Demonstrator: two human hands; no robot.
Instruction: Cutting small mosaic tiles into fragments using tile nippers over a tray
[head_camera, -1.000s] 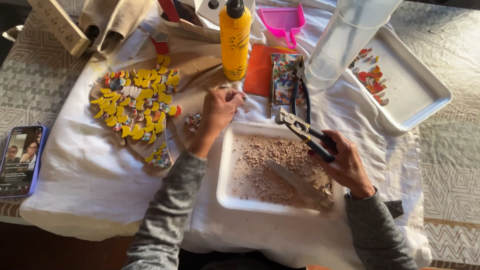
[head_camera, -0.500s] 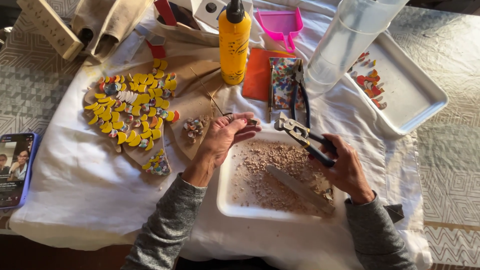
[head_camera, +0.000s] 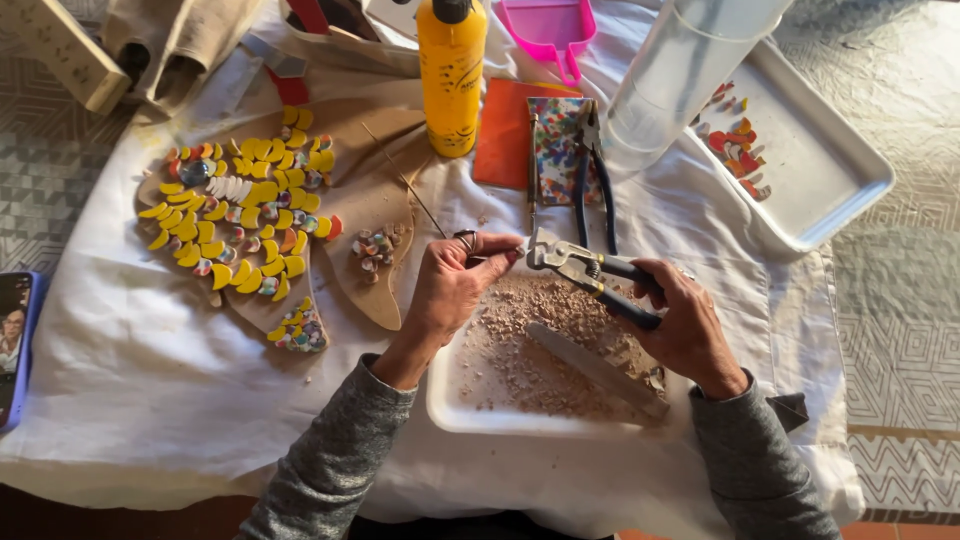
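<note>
A white cloth (head_camera: 150, 370) covers the table, and on it sits a white tray (head_camera: 470, 405) strewn with pale tile crumbs. Over that tray the right hand (head_camera: 690, 325) is clenched around the dark handles of the tile nippers (head_camera: 590, 272), whose head points left. The left hand (head_camera: 450, 290) has its fingertips (head_camera: 505, 250) pinched together right at the nipper head, grasping a small piece too tiny to make out. A yellow glue bottle (head_camera: 452, 75) with a printed label stands upright beyond, beside an orange sheet (head_camera: 505, 135) and a speckled rectangular tile (head_camera: 555, 150). Left lies a wooden board (head_camera: 365, 200) carrying yellow mosaic pieces (head_camera: 240, 220).
</note>
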